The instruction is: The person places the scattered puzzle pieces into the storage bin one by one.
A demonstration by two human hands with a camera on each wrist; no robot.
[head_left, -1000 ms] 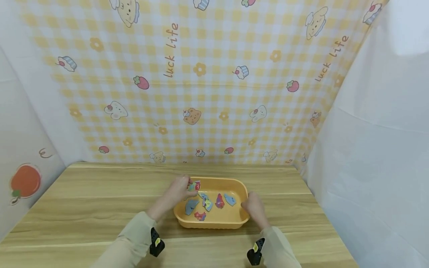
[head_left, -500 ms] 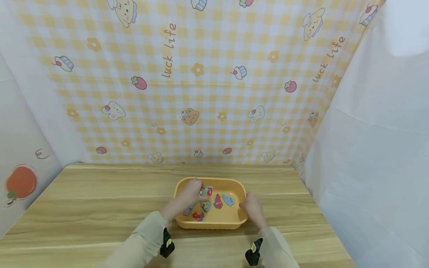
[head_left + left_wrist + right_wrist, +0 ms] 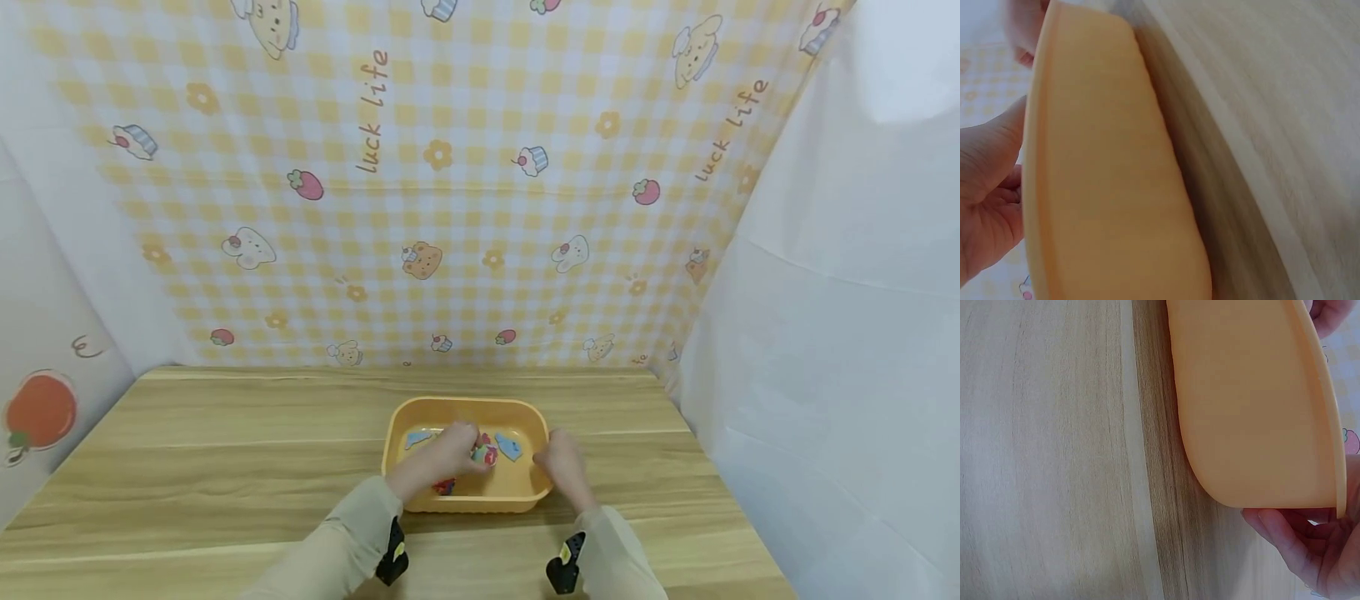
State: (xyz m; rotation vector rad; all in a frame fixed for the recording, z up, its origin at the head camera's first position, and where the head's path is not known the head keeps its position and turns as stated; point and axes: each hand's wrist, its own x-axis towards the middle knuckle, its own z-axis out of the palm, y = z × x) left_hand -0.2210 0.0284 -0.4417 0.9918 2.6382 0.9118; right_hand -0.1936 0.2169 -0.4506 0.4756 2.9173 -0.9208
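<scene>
An orange-yellow plastic tray [image 3: 487, 505] sits on the table with several flat, printed, irregular puzzle pieces inside. My left hand [image 3: 450, 452] reaches over its front rim and pinches a multicoloured puzzle piece [image 3: 487, 455] between thumb and fingers. Beyond that piece a red one [image 3: 485, 438] is partly covered. To its right lies a light blue piece [image 3: 509, 447]; another blue piece [image 3: 417, 439] is at the left, and a red piece [image 3: 444, 486] near the front. My right hand [image 3: 564, 465] grips the tray's right end, fingers under its rim in the right wrist view.
The wood-grain table [image 3: 247, 467] extends to both sides of the tray. A yellow checked cloth [image 3: 465, 208] hangs behind it, and white cloth [image 3: 817, 317] closes off the right side. Black wrist cameras [image 3: 393, 553] are strapped to both sleeves.
My left hand has moved right and toward the front inside the tray, carrying the multicoloured puzzle piece and covering pieces seen before. The right hand has kept its grip on the tray.
</scene>
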